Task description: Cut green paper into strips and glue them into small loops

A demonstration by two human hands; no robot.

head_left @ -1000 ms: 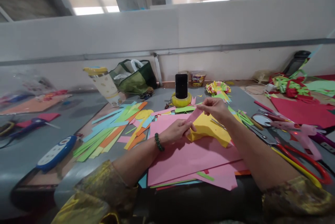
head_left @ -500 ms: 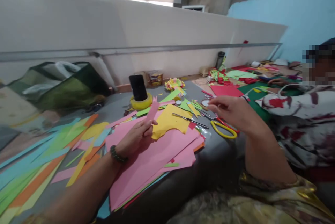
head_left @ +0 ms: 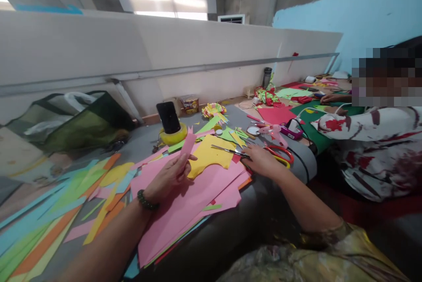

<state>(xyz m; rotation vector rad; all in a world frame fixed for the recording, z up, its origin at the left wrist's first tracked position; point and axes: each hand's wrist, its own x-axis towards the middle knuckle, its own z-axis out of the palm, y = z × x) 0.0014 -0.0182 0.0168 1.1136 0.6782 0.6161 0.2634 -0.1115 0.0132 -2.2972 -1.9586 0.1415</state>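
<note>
My left hand (head_left: 169,175) is closed on a pink paper strip (head_left: 188,142), which stands up from the fingers with a notched top end. Under that hand lies a stack of pink paper (head_left: 184,211), topped by a cut yellow sheet (head_left: 212,153). Dark metal tweezers (head_left: 227,150) lie across the yellow sheet. The fingers of my right hand (head_left: 262,161) are closed around their near end, which is hidden. Scissors with red and yellow handles (head_left: 283,153) lie just behind the right hand, partly covered.
Coloured paper strips (head_left: 62,211) spread over the left side. A phone (head_left: 168,117) leans in a yellow tape roll (head_left: 174,134). Farther back are a paper flower (head_left: 213,109) and a glue gun (head_left: 275,132). At the right sits another person, a patterned sleeve (head_left: 356,126) on the table.
My right hand has come down and left from above the scissors onto the end of the tweezers. The left hand still holds the pink strip. The view has shifted slightly.
</note>
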